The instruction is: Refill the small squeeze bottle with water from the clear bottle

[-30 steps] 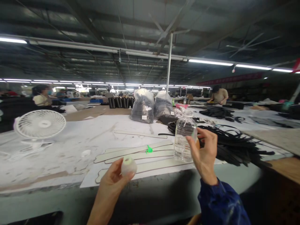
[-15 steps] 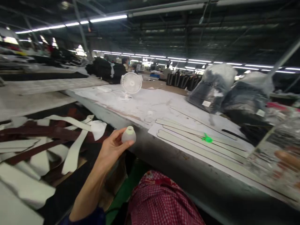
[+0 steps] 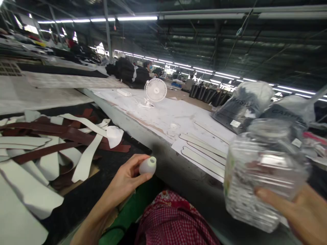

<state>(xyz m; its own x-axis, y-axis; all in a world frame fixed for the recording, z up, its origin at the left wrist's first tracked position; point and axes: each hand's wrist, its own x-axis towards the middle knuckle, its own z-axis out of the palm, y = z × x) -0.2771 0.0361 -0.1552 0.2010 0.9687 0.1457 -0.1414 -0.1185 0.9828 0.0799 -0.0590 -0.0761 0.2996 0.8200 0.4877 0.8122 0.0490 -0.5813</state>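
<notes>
Between the thumb and fingers of my left hand (image 3: 133,175) is a small translucent white rounded bottle (image 3: 147,166) with a pale yellow-green neck, its open mouth tilted up. My right hand (image 3: 293,207) grips a large clear plastic jar (image 3: 263,173) from its right side, thumb across the front; motion smears the jar, so I cannot make out what it contains. The jar hangs in front of the table edge and hides part of the pale strips (image 3: 201,158) with dark edges, which lie on white paper.
Left of me, cream and brown cut pieces (image 3: 84,160) lie heaped on a black surface. A small white fan (image 3: 155,90) stands on the white table (image 3: 173,114). Plastic-wrapped dark bags (image 3: 241,105) sit at the back right. Farther back are a person (image 3: 150,68) and dark stacked material (image 3: 125,73).
The clear jar, blurred at the right edge before, is now raised and further left in my right hand. My left hand with the bottle is slightly lower and further right. The view has shifted.
</notes>
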